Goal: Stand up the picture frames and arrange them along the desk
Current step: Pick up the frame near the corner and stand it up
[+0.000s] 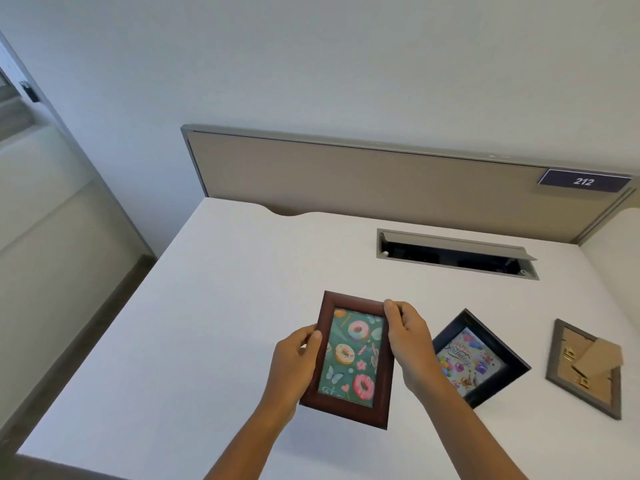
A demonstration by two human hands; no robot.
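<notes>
A dark red-brown wooden frame [349,358] with a donut picture is held above the white desk [207,306], picture facing me. My left hand [294,362] grips its left edge and my right hand [407,337] grips its upper right edge. To the right a black frame [485,358] with a birthday picture lies face up, turned at an angle, partly hidden by my right wrist. Further right a grey frame [585,368] lies face down, its brown back stand sticking up.
A beige partition [346,174] with a "212" sign [583,181] runs along the desk's far edge. An open cable tray slot [453,254] is sunk into the desk behind the frames. The desk's left edge drops to the floor.
</notes>
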